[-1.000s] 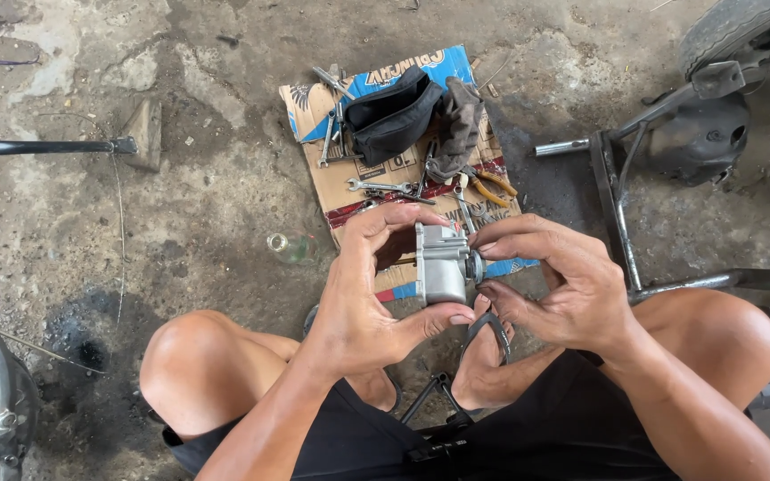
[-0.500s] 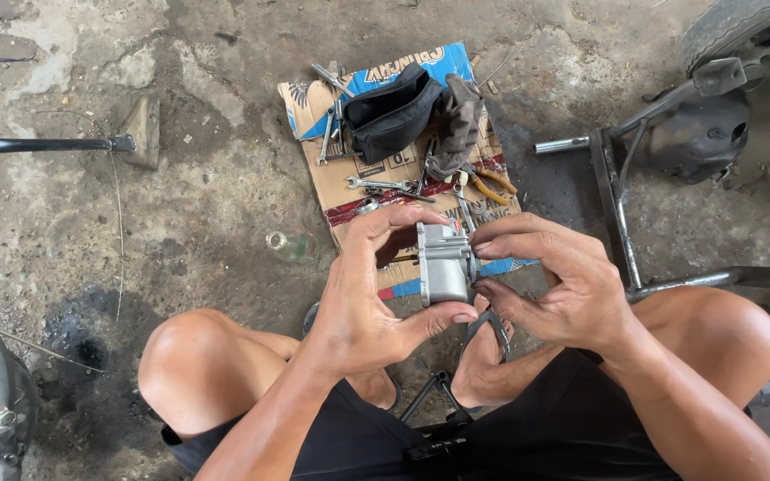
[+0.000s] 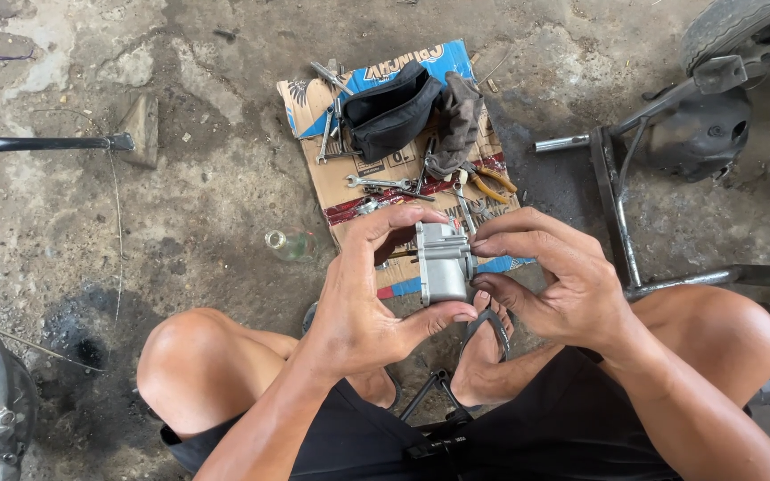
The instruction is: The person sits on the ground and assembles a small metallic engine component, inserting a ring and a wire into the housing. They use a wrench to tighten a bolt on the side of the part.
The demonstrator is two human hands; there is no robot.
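Floor: grey dirty concrete (image 3: 180, 205), cardboard sheet (image 3: 331, 178) with tools far off.
Metal part (image 3: 443, 263): small grey block, held up over the cardboard's near edge.
Left hand (image 3: 372, 289): grip pinching the block, same as before.
Right hand (image 3: 554, 281): fingertips pressing the block's right side, hardly moved.

One head-worn view — looking steeply down, close over the lap; concrete floor (image 3: 180, 205) beyond.

Flattened cardboard package (image 3: 349, 183) lying on the concrete floor (image 3: 189, 178) ahead of the knees, roughly rectangular, brown with a blue printed panel along its far edge, red and blue bands near its near edge, white printed patches, no screens or signs.
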